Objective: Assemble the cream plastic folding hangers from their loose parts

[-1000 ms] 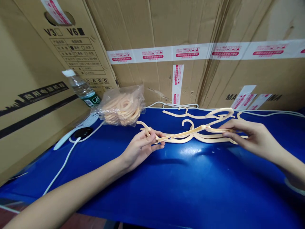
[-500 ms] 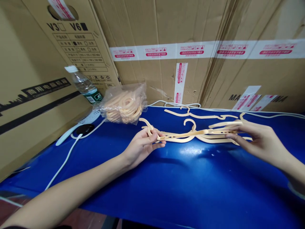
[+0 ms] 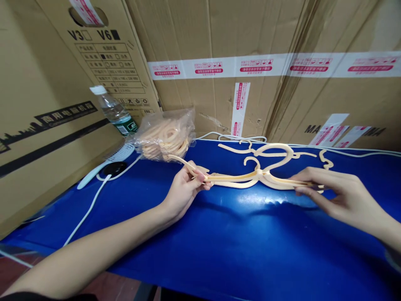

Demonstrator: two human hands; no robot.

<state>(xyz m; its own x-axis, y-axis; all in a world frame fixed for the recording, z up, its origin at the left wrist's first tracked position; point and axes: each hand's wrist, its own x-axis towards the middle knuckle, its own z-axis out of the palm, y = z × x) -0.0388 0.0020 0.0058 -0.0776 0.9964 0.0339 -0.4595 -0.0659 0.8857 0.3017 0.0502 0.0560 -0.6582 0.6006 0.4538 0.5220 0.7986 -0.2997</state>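
A cream plastic hanger (image 3: 250,177) is held just above the blue table (image 3: 219,242), on a small stack of like hangers. My left hand (image 3: 184,190) pinches its left arm end. My right hand (image 3: 335,190) pinches its right arm end, fingers closed round the thin bar. The hanger's hook (image 3: 277,151) curves up at the middle. Another hanger (image 3: 238,148) lies flat farther back, and a loose hook (image 3: 326,159) lies near my right hand.
A clear bag of cream plastic rings (image 3: 164,136) sits at the back left beside a water bottle (image 3: 114,112). A white fan with a black base (image 3: 108,165) and white cables (image 3: 84,211) lie at the left. Cardboard boxes (image 3: 250,62) wall in the back and left.
The hanger has been turned over between my hands, so that its hook now stands up at the middle. Both hands have kept their hold on its ends.
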